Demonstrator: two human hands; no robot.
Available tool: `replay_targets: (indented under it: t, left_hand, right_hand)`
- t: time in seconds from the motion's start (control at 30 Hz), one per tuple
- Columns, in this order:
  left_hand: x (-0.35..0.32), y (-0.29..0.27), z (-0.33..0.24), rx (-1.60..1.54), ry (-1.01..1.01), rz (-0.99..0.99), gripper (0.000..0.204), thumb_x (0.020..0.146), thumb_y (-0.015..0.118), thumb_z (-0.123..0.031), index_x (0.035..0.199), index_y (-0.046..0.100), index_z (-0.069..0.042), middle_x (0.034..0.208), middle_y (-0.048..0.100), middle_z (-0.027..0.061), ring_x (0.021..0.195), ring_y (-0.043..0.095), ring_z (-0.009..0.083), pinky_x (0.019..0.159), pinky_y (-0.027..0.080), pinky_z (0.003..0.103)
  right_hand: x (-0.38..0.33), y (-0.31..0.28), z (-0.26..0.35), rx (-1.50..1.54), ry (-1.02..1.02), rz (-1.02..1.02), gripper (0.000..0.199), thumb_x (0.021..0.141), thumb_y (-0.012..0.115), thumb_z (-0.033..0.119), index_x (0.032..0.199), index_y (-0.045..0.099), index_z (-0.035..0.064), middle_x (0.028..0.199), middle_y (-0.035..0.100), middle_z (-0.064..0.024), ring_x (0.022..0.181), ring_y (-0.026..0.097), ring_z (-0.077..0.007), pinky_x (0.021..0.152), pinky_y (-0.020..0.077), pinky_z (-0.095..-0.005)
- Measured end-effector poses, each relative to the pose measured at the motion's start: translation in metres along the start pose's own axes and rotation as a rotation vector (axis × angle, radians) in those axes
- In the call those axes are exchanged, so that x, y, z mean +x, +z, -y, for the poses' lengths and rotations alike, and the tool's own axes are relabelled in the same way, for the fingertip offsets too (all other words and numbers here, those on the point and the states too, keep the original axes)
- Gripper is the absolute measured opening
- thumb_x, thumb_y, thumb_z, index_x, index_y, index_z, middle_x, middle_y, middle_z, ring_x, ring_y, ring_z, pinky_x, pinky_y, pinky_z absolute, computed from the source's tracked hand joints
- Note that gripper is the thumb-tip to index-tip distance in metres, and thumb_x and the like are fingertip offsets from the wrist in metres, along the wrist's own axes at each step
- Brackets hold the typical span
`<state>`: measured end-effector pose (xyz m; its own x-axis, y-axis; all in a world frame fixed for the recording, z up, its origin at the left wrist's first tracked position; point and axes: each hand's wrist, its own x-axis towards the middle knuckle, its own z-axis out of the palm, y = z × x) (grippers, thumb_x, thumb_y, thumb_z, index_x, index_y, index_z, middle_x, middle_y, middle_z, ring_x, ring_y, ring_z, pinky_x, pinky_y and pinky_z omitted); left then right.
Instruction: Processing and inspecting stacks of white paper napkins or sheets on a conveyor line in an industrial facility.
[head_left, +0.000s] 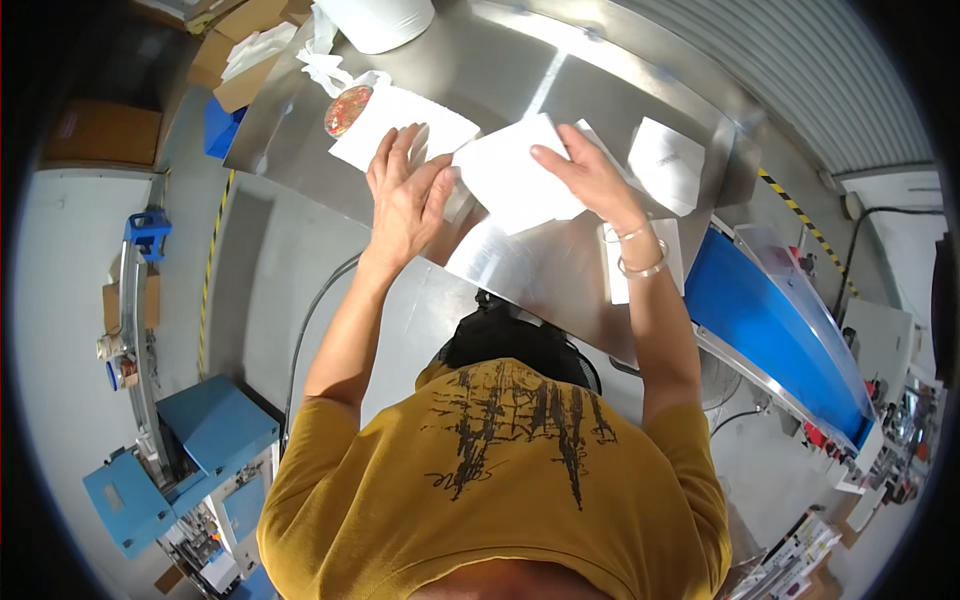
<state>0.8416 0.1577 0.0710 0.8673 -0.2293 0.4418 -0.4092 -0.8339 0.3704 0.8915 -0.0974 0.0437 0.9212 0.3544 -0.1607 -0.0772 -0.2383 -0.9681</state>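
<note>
My right hand [598,185], with bangles at its wrist, grips a flat white square piece [515,175] by its right edge. The thumb lies on top and the other fingers go behind. My left hand [408,200] is open, its fingers stretched over a white flat piece or stack [428,115] on the metal table. Its thumb is close to the left edge of the square piece; whether they touch, I cannot tell. A round tub or roll with red, speckled contents [349,111] sits at the left stack's far corner.
On the metal table [480,70] are a white block-like pack [667,165], another white piece [655,280] under my right wrist, and a white cylindrical container [378,22]. A blue conveyor belt [765,325] runs at the right. Cardboard boxes [245,65] stand at the far left.
</note>
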Motion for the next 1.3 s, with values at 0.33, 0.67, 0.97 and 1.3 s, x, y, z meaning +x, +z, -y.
replay_targets:
  t: [0.33,0.67,0.97,1.3]
  left_hand:
    - [0.001,0.004,0.001,0.083,0.035,-0.021,0.024,0.08,0.068,-0.012,0.103,0.071,-0.012,0.133,0.048,0.0162,0.128,0.037,0.0386,0.106,0.029,0.049]
    - [0.003,0.011,0.002,0.168,0.046,-0.031,0.026,0.077,0.068,-0.007,0.102,0.069,-0.013,0.133,0.049,0.0133,0.128,0.04,0.0333,0.105,0.03,0.047]
    - [0.002,0.011,0.006,0.207,0.045,-0.008,0.026,0.079,0.067,-0.009,0.105,0.068,-0.016,0.134,0.049,0.0126,0.128,0.04,0.0335,0.103,0.033,0.048]
    - [0.002,0.01,0.025,0.103,0.166,-0.019,0.026,0.081,0.067,-0.01,0.106,0.068,-0.016,0.131,0.05,0.0134,0.126,0.042,0.0334,0.101,0.035,0.048]
  right_hand:
    - [-0.128,-0.032,-0.005,0.481,0.061,-0.324,0.029,0.097,0.055,0.023,0.117,0.056,0.0017,0.098,0.056,0.0028,0.09,0.047,-0.0038,0.079,0.0401,-0.018]
    - [-0.281,-0.133,-0.055,0.297,0.186,-0.822,0.027,0.096,0.056,0.024,0.115,0.059,0.0044,0.099,0.063,0.0004,0.088,0.055,-0.0047,0.077,0.0454,-0.0205]
    - [-0.285,-0.186,-0.143,-0.261,0.427,-0.903,0.047,0.089,0.063,0.037,0.119,0.058,0.0007,0.105,0.065,-0.0125,0.092,0.06,-0.0166,0.082,0.0467,-0.0284]
    - [-0.171,-0.07,-0.068,-0.565,0.29,-0.592,0.067,0.069,0.078,0.046,0.112,0.06,-0.0009,0.098,0.066,-0.019,0.091,0.065,-0.0322,0.082,0.0516,-0.0364]
